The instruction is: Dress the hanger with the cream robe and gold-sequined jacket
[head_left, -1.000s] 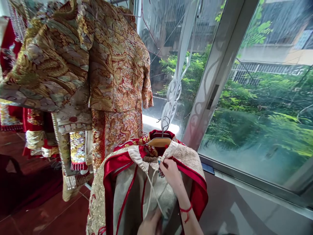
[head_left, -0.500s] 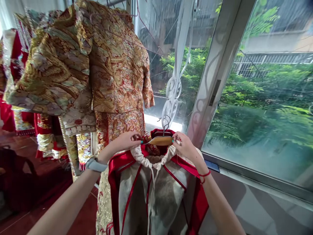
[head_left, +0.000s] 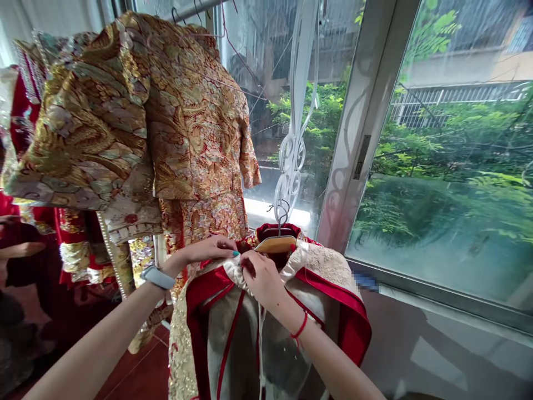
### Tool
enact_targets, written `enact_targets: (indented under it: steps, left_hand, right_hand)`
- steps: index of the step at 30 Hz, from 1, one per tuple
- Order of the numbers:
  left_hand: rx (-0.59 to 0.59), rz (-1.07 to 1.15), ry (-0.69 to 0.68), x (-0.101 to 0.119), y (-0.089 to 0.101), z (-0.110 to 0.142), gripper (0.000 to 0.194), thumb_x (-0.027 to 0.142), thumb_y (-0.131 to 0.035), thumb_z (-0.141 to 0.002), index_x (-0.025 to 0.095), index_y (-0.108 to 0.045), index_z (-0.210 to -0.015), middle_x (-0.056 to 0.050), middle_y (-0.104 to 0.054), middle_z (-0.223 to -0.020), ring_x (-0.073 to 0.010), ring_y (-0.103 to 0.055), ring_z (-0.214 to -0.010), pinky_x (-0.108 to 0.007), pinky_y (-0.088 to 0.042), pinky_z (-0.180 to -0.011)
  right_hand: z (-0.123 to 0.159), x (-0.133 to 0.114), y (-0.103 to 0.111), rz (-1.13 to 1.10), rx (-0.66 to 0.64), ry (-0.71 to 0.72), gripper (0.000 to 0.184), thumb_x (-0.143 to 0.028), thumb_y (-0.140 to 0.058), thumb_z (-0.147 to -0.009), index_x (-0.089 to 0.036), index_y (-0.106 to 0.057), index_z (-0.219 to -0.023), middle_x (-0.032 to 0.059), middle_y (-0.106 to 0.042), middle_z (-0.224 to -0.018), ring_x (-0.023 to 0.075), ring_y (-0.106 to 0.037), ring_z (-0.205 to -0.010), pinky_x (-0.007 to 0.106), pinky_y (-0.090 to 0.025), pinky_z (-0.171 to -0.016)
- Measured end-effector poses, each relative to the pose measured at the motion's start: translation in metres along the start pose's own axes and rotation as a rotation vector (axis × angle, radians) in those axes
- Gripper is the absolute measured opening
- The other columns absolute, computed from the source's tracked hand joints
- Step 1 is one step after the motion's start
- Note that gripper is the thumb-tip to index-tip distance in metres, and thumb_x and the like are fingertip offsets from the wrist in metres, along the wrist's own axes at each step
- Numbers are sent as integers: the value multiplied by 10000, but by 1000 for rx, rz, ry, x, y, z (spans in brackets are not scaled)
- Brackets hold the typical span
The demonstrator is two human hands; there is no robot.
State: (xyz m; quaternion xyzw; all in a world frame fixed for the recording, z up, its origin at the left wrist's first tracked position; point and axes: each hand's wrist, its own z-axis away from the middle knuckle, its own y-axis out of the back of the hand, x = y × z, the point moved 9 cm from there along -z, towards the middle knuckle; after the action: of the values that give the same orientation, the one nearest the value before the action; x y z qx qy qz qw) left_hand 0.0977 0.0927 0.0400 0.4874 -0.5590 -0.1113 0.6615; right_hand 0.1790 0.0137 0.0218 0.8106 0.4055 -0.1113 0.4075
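Observation:
In the middle a cream garment (head_left: 333, 264) with red satin edging, a pale grey inside and gold embroidery hangs on a wooden hanger (head_left: 280, 244). Its gathered white neckband (head_left: 234, 271) has a thin cord dangling down the front. My left hand (head_left: 214, 248), wearing a pale watch, pinches the neckband at its left side, near the hanger's end. Close beside it my right hand (head_left: 263, 278) has its fingers closed on the same left stretch of neckband. The right part of the neckband lies over the hanger. My right fingertips are partly hidden.
Gold brocade jackets (head_left: 200, 122) hang from a metal rail (head_left: 200, 8) at the left. A white scrollwork bar (head_left: 289, 161) stands before the window (head_left: 441, 166). On the sill lies a blurred blue object (head_left: 366, 281). Another person's arm (head_left: 23, 250) shows at the far left.
My right hand has let go of the neckband's right side and moved left, beside my left hand. The right shoulder of the garment now shows. Another person's arm has appeared at left.

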Motion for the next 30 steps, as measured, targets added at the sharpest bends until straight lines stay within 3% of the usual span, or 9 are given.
enact_targets:
  steps: [4, 7, 9, 13, 17, 20, 24, 26, 30]
  left_hand:
    - [310, 49, -18, 4, 9, 13, 371, 506, -540, -818, 181, -633, -665, -8, -594, -667, -159, -521, -672, -239, -414, -639]
    - [600, 52, 0, 3, 25, 32, 373, 509, -526, -817, 188, -572, -634, 4, -551, -641, -150, -493, -651, -242, -406, -624]
    - [717, 71, 15, 2, 34, 42, 352, 511, -538, -804, 189, -579, -667, 1, -553, -659, -151, -499, -648, -246, -416, -618]
    - [953, 3, 5, 19, 53, 60, 305, 482, -531, -823, 198, -577, -723, 2, -551, -684, -150, -504, -631, -247, -413, -576]
    - [1275, -361, -93, 72, 40, 89, 227, 349, -473, -914, 205, -566, -765, -15, -559, -711, -163, -533, -667, -269, -441, -613]
    - [1150, -680, -260, 102, -8, 85, 206, 243, -441, -941, 203, -609, -830, -51, -628, -774, -186, -588, -759, -296, -492, -723]
    - [766, -702, -299, 85, -46, 71, 284, 171, -367, -957, 198, -647, -914, -71, -674, -892, -198, -617, -861, -312, -519, -820]
    - [734, -543, -234, 64, -28, 80, 272, 200, -383, -954, 205, -651, -1001, -80, -678, -1012, -203, -621, -984, -326, -513, -907]
    - [987, -130, 79, -9, 42, 131, 358, 428, -464, -914, 194, -634, -1125, -116, -664, -1161, -250, -607, -1101, -420, -489, -993]
  right_hand:
    - [12, -3, 35, -119, -79, 27, 270, -62, -517, -825, -217, -638, -1011, 9, -713, -926, 163, -672, -827, 284, -519, -821]
    - [21, 24, 115, 113, 118, 21, 230, -165, -583, -852, -244, -651, -1057, 35, -697, -1121, 211, -620, -1079, 368, -454, -990]
    - [29, 61, 153, 322, 125, -87, 302, -268, -655, -840, -236, -630, -1139, 68, -680, -1162, 258, -593, -1100, 419, -448, -977]
    - [42, 120, 145, 387, -164, -123, 162, -291, -520, -935, -208, -649, -987, 67, -690, -972, 228, -595, -919, 348, -470, -816]
    - [47, 134, 121, 214, -36, -114, 316, -304, -368, -987, -196, -599, -800, 60, -659, -825, 205, -577, -793, 321, -453, -752]
    - [48, 142, 110, 25, 67, -158, 359, -401, -364, -981, -197, -592, -794, 61, -672, -799, 206, -582, -737, 315, -461, -714]
    - [44, 151, 107, -43, 106, -189, 367, -455, -397, -948, -203, -607, -784, 59, -684, -782, 221, -604, -733, 321, -470, -715]
    - [43, 153, 109, -32, 101, -184, 365, -456, -398, -943, -207, -622, -798, 62, -692, -800, 229, -613, -755, 333, -475, -738]
    - [44, 155, 108, 9, 39, -183, 365, -479, -425, -930, -203, -640, -826, 78, -708, -847, 243, -637, -792, 361, -499, -773]
